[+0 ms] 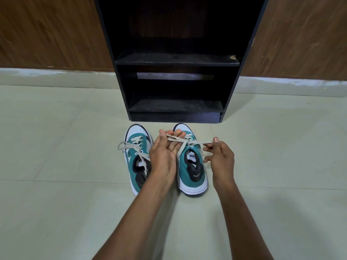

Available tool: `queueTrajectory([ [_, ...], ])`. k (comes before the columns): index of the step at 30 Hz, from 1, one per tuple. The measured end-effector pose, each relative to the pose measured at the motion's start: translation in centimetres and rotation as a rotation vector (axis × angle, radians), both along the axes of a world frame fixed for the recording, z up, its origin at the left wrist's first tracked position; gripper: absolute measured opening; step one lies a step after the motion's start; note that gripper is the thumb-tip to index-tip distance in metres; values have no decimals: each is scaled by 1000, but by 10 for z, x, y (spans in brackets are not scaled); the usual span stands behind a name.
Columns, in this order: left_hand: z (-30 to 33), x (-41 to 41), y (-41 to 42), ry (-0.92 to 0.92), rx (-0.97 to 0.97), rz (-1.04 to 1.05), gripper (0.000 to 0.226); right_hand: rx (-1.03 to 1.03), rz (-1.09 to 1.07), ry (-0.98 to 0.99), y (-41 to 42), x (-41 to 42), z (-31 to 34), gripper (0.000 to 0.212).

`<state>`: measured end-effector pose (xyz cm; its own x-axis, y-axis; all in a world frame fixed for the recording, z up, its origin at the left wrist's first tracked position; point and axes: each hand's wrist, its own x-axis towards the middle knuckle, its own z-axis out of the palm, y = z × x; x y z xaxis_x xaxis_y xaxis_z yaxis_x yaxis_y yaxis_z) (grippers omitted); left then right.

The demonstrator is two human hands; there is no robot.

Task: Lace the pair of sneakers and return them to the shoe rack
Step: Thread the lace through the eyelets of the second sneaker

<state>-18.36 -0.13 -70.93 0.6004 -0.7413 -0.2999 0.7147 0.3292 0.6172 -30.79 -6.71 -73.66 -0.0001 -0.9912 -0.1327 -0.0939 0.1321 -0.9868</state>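
Two teal and white sneakers stand side by side on the floor, toes toward the black shoe rack [176,61]. The left sneaker [134,160] has loose grey laces spread over its tongue. Over the right sneaker [191,171] my left hand [165,151] holds one end of its grey lace [187,142] between thumb and fingers. My right hand [219,154] pinches the other end out to the right. The two lace ends cross above the tongue. My left hand covers part of both sneakers.
The rack's two lower shelves hold nothing, and its base stands just beyond the sneaker toes. Pale floor tiles [56,184] spread to both sides. Wood-panelled walls [47,30] with a light skirting flank the rack.
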Motion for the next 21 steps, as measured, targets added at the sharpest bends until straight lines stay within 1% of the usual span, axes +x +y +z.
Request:
queueTrajectory([
  [2,-3,-5,0,100,-65,22,28,132,-11,-180,-3,7,7,40],
  [4,-7,-9,-3,189,-107,65,29,318,-22,-400,-7,11,15,40],
  [6,-10,-14,-4,230,-115,89,31,476,-69,-592,-14,11,21,37],
  [9,-16,-21,-1,205,-109,82,33,563,-127,-706,-27,10,25,35],
  [11,-18,-24,1,181,-97,64,33,565,-150,-791,-37,12,27,34],
  [12,-18,-26,2,171,-93,56,33,560,-157,-802,-41,14,28,33],
  [13,-17,-28,2,160,-93,50,34,545,-153,-753,-45,17,29,31],
  [14,-16,-29,3,150,-95,48,34,512,-138,-653,-49,21,28,28],
  [17,-10,-34,1,116,-88,28,34,305,2,-288,-58,30,27,21],
  [19,-9,-34,0,103,-81,13,34,165,107,-97,-61,34,28,27],
  [21,-9,-31,0,99,-92,-3,34,67,174,-6,-60,35,30,31],
])
